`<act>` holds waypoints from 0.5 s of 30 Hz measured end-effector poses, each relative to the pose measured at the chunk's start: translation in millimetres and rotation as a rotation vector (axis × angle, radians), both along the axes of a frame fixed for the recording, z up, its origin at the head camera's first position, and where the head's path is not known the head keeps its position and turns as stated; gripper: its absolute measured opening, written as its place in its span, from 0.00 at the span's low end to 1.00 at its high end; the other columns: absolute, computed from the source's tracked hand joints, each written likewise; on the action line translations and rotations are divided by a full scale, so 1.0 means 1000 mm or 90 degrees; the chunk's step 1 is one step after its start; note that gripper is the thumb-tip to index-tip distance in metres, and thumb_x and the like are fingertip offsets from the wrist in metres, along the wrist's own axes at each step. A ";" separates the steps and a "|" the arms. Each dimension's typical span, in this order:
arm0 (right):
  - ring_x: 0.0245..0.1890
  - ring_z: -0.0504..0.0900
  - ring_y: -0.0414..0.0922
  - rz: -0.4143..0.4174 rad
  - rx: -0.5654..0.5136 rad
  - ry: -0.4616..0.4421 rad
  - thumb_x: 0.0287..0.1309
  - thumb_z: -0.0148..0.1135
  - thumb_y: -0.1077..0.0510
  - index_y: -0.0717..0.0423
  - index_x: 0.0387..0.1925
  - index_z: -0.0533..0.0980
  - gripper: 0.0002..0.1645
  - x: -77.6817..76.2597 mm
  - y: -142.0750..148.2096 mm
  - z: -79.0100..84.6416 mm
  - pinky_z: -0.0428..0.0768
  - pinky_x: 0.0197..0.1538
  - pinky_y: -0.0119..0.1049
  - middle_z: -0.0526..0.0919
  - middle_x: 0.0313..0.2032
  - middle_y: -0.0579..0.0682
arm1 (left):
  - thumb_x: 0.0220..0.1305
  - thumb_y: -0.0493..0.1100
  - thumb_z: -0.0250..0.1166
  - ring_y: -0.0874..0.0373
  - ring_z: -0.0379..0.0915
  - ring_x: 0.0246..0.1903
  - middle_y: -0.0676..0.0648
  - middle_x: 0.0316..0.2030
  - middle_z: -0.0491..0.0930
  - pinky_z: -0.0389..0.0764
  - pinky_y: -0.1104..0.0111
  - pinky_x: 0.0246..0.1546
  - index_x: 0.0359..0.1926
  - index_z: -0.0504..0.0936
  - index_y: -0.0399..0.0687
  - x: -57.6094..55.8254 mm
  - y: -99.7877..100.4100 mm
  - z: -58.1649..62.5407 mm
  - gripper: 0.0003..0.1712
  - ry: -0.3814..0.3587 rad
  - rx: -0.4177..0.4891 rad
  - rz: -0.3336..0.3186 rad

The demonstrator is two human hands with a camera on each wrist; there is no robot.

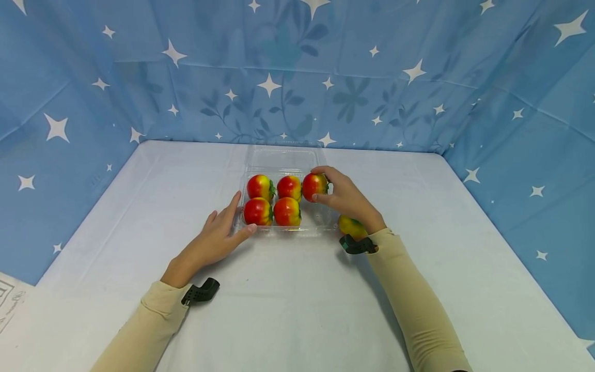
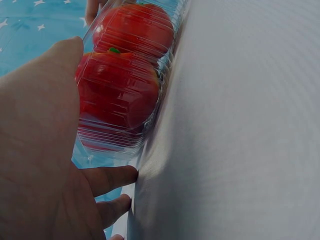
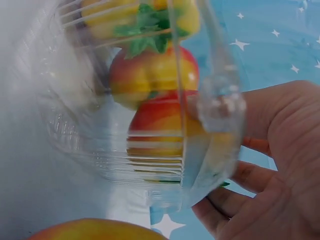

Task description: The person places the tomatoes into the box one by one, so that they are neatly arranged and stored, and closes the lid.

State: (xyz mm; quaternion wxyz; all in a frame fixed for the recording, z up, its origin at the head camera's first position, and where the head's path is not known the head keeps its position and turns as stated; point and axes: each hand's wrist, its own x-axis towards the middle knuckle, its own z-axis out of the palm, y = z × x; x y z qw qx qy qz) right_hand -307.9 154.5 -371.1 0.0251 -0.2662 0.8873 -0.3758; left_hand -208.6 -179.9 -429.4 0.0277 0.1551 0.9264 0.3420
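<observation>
A clear plastic clamshell box point(image 1: 321, 218) holds several shiny red-and-yellow fruits with green leafy tops, tomato-like in look. My right hand point(image 1: 347, 197) grips one such fruit point(image 1: 314, 187) between thumb and fingers at the box's back right corner; in the right wrist view this hand point(image 3: 295, 165) is partly seen through the clear wall. My left hand point(image 1: 211, 242) rests against the box's left side, fingers extended and thumb near the front left corner. Two fruits point(image 2: 117, 87) show through the plastic in the left wrist view. The box's front right part holds no fruit.
One more yellow-and-red fruit point(image 1: 351, 227) lies on the white table point(image 1: 279, 305) right of the box, partly under my right wrist. The clear lid point(image 1: 283, 156) is folded back behind the box. A blue star-patterned curtain point(image 1: 279, 77) surrounds the far edge.
</observation>
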 end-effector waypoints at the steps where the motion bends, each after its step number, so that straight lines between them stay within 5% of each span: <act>1: 0.68 0.73 0.58 0.001 0.005 0.004 0.66 0.72 0.61 0.58 0.74 0.69 0.37 0.000 0.000 -0.001 0.72 0.72 0.60 0.74 0.70 0.58 | 0.77 0.68 0.58 0.35 0.45 0.82 0.34 0.83 0.53 0.32 0.36 0.78 0.88 0.35 0.47 0.000 0.000 0.000 0.59 0.000 0.001 0.000; 15: 0.73 0.69 0.58 0.002 0.066 0.039 0.69 0.72 0.62 0.62 0.73 0.70 0.35 0.001 -0.004 -0.004 0.67 0.76 0.56 0.72 0.72 0.60 | 0.77 0.68 0.58 0.35 0.46 0.82 0.35 0.83 0.52 0.32 0.36 0.78 0.88 0.35 0.47 0.000 0.000 -0.001 0.59 0.001 -0.001 0.000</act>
